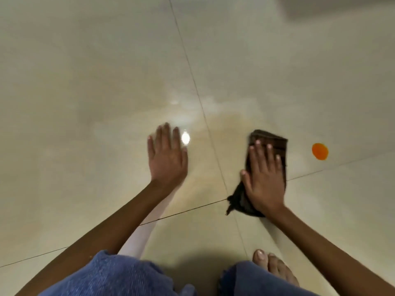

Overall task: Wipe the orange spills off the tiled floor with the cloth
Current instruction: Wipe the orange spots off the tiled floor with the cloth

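The right hand (264, 178) lies flat, fingers spread, pressing a dark brown cloth (268, 144) onto the tiled floor (85, 82) (palm down, no grasp). One round orange spill (320, 151) sits well to the right of this hand, apart from the cloth. The left hand (167, 157) lies open and flat, empty, left of the cloth.

Dark cloth (275, 146) flat on tiled floor (85, 82), round orange spill (320, 151) nearby.

Cloth (269, 144) partly under right hand (264, 177)
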